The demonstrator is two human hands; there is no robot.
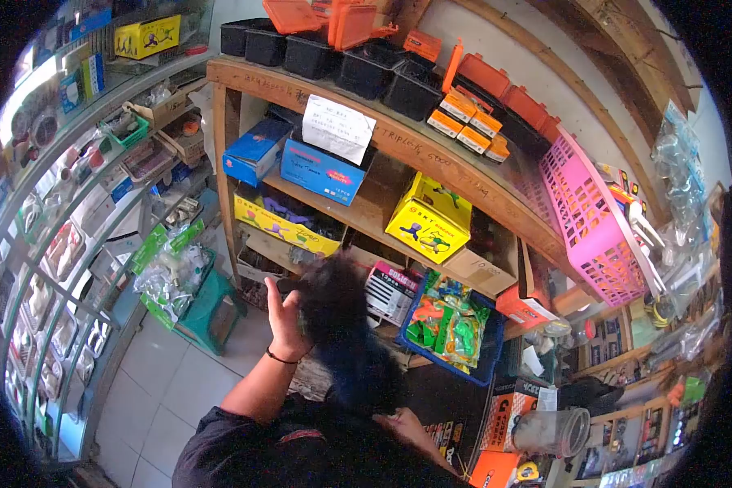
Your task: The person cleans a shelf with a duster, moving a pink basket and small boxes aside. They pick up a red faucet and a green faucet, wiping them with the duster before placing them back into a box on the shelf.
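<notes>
A black, furry-looking bundle, perhaps a cat, is held up against the front of my dark shirt. My left hand, with a thin dark band at the wrist, grips its upper left side; thumb and a finger point upward, the other fingers are hidden behind the dark fur. Lower down, my right hand lies at the bundle's bottom end, partly covered, so its fingers barely show. Just beyond the bundle are a box with pink and black print and a blue tray of bagged green and orange items.
A wooden shelf carries black bins, blue boxes, a yellow box and a pink basket. A green stool with plastic bags stands on the tiled floor. Glass display cases line the left.
</notes>
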